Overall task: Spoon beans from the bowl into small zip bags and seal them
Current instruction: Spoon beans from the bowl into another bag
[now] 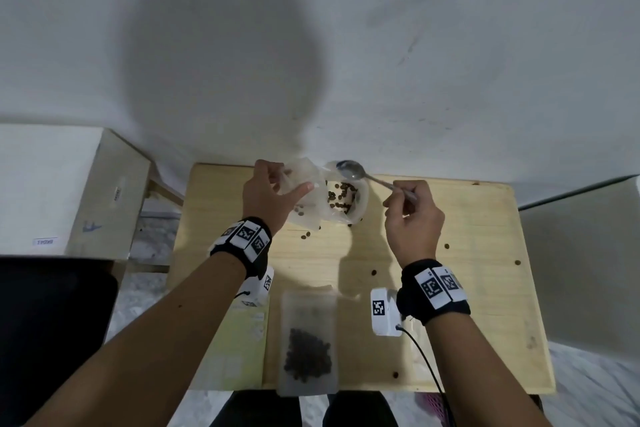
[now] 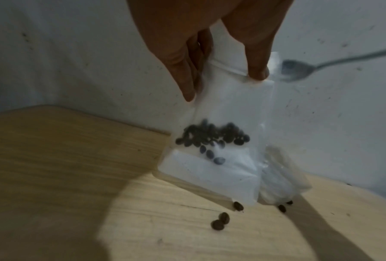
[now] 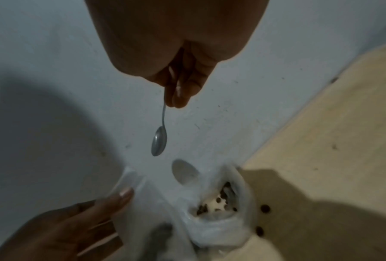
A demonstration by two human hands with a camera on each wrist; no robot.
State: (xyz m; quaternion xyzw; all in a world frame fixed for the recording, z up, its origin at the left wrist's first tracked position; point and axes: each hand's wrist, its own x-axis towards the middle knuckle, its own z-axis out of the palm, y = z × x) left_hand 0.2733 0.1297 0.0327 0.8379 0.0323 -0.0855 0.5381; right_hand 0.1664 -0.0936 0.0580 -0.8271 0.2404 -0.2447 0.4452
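My left hand (image 1: 273,189) pinches the top of a small clear zip bag (image 1: 304,198), which hangs upright with a few dark beans (image 2: 212,137) in it. Thumb and fingers hold its mouth (image 2: 239,70). Just to its right stands the white bowl (image 1: 360,208), wrapped in clear plastic, with beans (image 1: 341,196) inside. My right hand (image 1: 412,215) grips the handle of a metal spoon (image 1: 351,170). The spoon's bowl looks empty and hovers above the bowl's far rim, close to the bag's mouth (image 3: 129,176).
A filled zip bag (image 1: 308,340) lies flat at the wooden table's (image 1: 485,253) near edge. Loose beans (image 1: 305,236) are scattered on the table. The white wall (image 1: 311,45) stands right behind the bowl. A pale box (image 1: 69,184) sits to the left.
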